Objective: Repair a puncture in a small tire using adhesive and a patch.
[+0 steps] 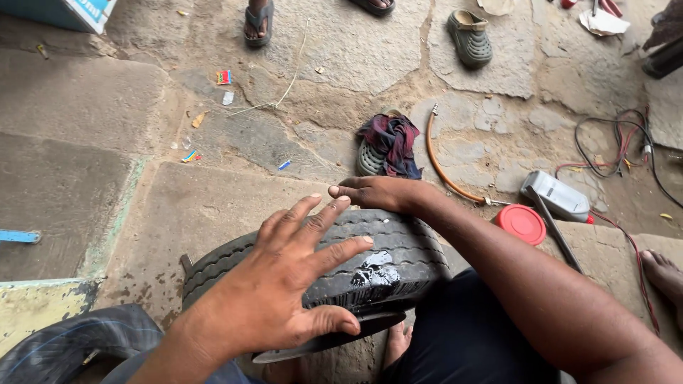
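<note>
A black treaded tyre (398, 256) stands upright on the stone ground between my knees, with a wet glossy patch on its tread. My left hand (284, 284) hovers flat over the near side of the tread, fingers spread, holding nothing. My right hand (377, 192) rests on the far top of the tyre, fingers curled over its edge. A black inner tube (64, 348) lies at the lower left.
A red round lid (521, 222), a grey plastic bottle (558, 197) and a thin metal rod lie to the right. An orange hose (441, 171), a cloth-covered sandal (388, 146), tangled wires (619, 142), a green shoe (469, 37) and another person's sandalled foot (257, 21) lie beyond.
</note>
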